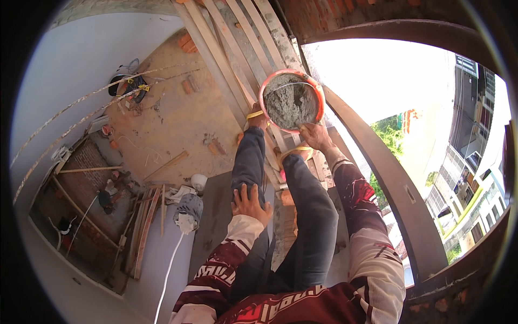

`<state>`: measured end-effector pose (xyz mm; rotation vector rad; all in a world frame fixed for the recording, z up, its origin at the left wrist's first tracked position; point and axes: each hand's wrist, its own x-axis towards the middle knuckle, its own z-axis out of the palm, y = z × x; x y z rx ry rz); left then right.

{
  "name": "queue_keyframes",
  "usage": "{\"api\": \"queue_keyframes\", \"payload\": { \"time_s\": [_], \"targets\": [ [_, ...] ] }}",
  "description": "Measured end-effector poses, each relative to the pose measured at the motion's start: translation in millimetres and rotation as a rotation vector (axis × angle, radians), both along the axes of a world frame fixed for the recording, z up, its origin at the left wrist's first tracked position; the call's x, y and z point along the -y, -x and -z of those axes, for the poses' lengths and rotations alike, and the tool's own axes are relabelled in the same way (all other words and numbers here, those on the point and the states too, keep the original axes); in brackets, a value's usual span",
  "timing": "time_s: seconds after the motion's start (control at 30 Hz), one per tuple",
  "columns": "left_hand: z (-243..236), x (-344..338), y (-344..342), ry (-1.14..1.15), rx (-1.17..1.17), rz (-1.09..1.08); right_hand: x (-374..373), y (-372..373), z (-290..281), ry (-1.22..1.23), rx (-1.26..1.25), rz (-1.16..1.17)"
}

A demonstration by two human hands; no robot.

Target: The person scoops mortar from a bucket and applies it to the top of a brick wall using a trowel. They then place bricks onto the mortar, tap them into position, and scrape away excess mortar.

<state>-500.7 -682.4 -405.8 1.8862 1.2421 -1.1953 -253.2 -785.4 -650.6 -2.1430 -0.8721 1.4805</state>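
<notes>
A round orange-red bucket [322, 102] full of wet grey mortar [288, 105] stands on wooden planks between and just beyond my feet. Its thin wire handle lies across the mortar. My right hand [318, 136] grips the bucket's near right rim, the thumb side at the edge and some fingers hidden. Flat on my left knee rests my left hand [249, 205], fingers spread and holding nothing. Both my feet, in sandals with yellowish straps, are on the planks close to the bucket.
Long wooden planks [251, 40] run away ahead with gaps between them. Far below on the left is a sandy floor [172, 113] with bricks and a black container [129, 86]. A curved frame [391, 173] borders a bright opening on the right. A corded power tool [188, 210] hangs or lies at left.
</notes>
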Motion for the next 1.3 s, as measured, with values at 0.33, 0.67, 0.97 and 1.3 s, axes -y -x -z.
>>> {"api": "queue_keyframes", "payload": {
  "time_s": [0.33,0.67,0.97,1.3],
  "targets": [
    [3.5,-2.1,1.0,-0.028,-0.055,0.027,26.2,-4.8,-47.7,-0.001,0.657,-0.217],
    [3.5,-11.1,-10.4,0.048,-0.094,0.045,-31.9,9.3,0.6,0.116,0.035,0.042],
    [5.1,-12.5,-6.6,0.041,-0.113,0.051,18.5,18.1,-24.1,-0.049,0.349,0.076],
    [1.6,-15.5,-11.5,0.064,-0.118,0.075,-14.5,-23.6,-35.7,0.177,0.497,-0.028]
  ]
}}
